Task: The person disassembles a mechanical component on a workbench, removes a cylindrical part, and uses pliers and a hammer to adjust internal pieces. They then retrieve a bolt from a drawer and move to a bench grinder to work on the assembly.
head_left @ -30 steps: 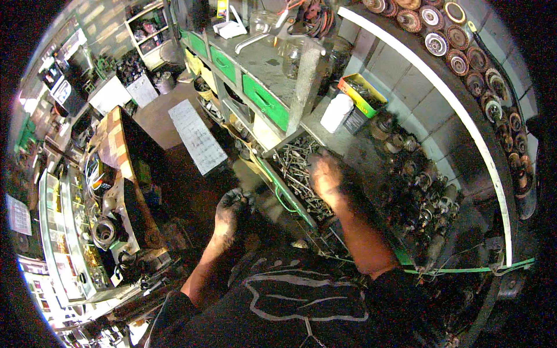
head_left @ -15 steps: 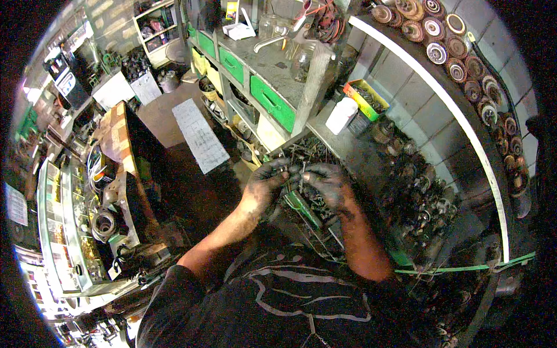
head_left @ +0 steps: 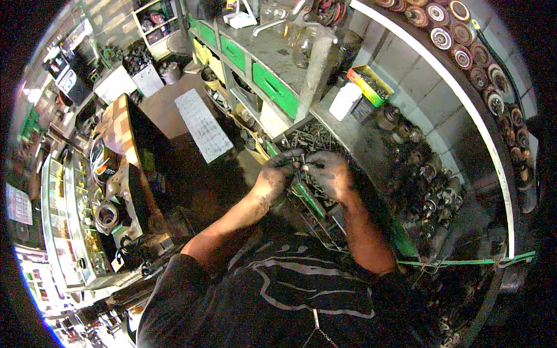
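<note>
Both of my hands, blackened with grime, meet over a pulled-out drawer [head_left: 309,201] with a green front. Loose dark metal pieces [head_left: 316,139], many long and thin like bolts, fill it. My right hand [head_left: 331,175] pinches a slim bolt-like metal piece [head_left: 303,159] between thumb and fingers, held roughly upright. My left hand [head_left: 277,174] is closed beside it, fingertips almost touching the right ones. Something small shows at the left fingertips, too small to name.
On the right, a ledge carries a white bottle [head_left: 346,101], a yellow-red box [head_left: 371,86] of small parts and heaped greasy metal parts [head_left: 432,191]. Ahead stands a workbench with green drawers [head_left: 272,95] and a faucet [head_left: 277,24]. Leftward are a cardboard-patched cabinet [head_left: 119,124] and a glass display case [head_left: 72,226].
The view has shifted slightly. My hands are a little higher and farther right in it, fingertips still together. The slim metal piece remains pinched in my right hand.
</note>
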`<state>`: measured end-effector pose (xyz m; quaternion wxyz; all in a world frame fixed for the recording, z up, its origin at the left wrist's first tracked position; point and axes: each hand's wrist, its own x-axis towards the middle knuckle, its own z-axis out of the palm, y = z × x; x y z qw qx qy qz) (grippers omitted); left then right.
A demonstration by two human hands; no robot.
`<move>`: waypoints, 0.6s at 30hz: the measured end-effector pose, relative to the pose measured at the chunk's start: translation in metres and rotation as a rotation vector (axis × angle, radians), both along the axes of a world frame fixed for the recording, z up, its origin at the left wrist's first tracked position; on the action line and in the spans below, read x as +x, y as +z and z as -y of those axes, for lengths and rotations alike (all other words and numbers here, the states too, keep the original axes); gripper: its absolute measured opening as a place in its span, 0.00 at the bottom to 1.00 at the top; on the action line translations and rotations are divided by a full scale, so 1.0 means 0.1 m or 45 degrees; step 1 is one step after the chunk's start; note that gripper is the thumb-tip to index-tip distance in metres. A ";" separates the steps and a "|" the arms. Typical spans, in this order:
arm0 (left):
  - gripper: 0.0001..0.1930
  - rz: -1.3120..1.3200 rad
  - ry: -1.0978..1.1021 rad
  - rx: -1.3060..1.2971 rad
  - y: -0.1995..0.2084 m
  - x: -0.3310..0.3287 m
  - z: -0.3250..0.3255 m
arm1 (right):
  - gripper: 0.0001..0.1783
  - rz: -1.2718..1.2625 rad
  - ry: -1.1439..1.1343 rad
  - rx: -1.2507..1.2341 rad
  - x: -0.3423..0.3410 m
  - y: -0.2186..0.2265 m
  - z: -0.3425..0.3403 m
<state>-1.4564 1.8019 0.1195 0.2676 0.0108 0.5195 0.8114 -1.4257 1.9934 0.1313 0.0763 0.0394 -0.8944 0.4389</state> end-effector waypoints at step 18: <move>0.19 0.200 0.122 0.248 -0.21 0.09 0.18 | 0.24 0.040 -0.464 -1.091 0.30 -0.03 -0.71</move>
